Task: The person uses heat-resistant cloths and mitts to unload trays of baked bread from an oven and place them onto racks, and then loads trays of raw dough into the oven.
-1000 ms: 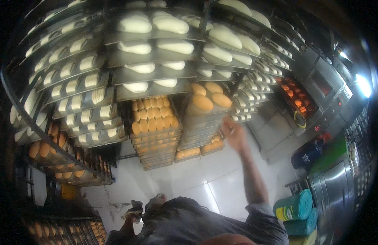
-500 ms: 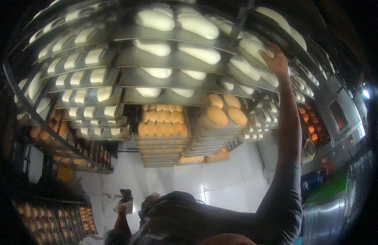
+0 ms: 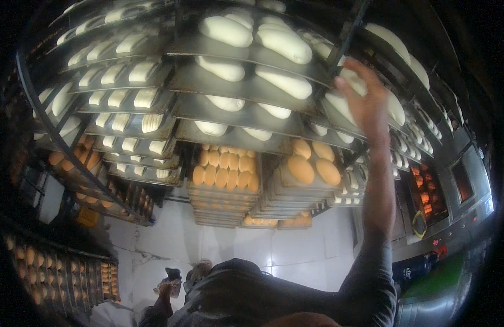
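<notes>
My right hand [image 3: 367, 101] is raised among the upper trays of a tall rack. Its fingers and thumb are apart, beside the dark rack post [image 3: 347, 41] and in front of pale, unbaked-looking dough loaves [image 3: 342, 106]; I cannot tell whether it touches them. Low at the left, my left hand [image 3: 166, 287] is closed around a small dark and whitish crumpled thing [image 3: 173, 274] whose kind I cannot make out. Straight ahead, more pale oblong loaves [image 3: 284, 82] lie on stacked metal trays [image 3: 208, 82].
Below stand stacked trays of browned buns [image 3: 224, 177] and larger browned loaves [image 3: 301, 170]. At the right an oven [image 3: 426, 193] glows orange inside. A curved rack bar [image 3: 61, 139] crosses the left, above another rack of browned buns [image 3: 50, 278]. The floor [image 3: 208, 242] is white tile.
My right hand has drawn down and back from the dough loaf, its fingers now pointing up beside the post. The racks have shifted slightly right and down in view. My left hand stays low.
</notes>
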Motion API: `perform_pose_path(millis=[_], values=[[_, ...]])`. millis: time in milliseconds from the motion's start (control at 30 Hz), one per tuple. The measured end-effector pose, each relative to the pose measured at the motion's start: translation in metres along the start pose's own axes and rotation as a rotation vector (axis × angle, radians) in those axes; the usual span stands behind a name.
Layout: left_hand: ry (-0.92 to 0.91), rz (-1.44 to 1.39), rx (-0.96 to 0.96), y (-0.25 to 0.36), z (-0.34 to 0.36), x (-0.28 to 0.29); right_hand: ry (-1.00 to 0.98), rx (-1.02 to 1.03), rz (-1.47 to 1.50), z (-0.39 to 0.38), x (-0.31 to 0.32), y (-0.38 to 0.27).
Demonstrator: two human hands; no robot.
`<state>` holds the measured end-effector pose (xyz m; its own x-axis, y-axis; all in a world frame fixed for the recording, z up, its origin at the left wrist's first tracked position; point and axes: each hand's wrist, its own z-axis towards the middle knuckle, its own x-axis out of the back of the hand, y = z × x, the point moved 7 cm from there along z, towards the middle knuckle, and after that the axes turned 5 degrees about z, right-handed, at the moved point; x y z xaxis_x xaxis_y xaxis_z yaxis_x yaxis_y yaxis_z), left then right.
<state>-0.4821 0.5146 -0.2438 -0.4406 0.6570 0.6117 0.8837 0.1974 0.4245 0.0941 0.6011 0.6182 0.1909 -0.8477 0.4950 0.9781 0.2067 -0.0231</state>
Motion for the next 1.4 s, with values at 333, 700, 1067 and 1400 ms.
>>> perform_pose_path(millis=[333,700,1067,1400], values=[[0.128,-0.067,-0.291,0.069,0.073,0.06,-0.062,-0.174,0.298,-0.036,-0.058,-0.075],[0.008,-0.315,-0.349,0.122,0.094,0.119,0.445,-0.867,1.895,0.002,-0.172,-0.025],[0.511,-0.823,-1.04,0.391,-0.067,0.391,0.498,-0.905,1.902,-0.069,-0.093,-0.1],[0.688,-0.819,-1.114,0.383,-0.179,0.378,0.536,-1.01,1.935,-0.193,-0.037,-0.196]])
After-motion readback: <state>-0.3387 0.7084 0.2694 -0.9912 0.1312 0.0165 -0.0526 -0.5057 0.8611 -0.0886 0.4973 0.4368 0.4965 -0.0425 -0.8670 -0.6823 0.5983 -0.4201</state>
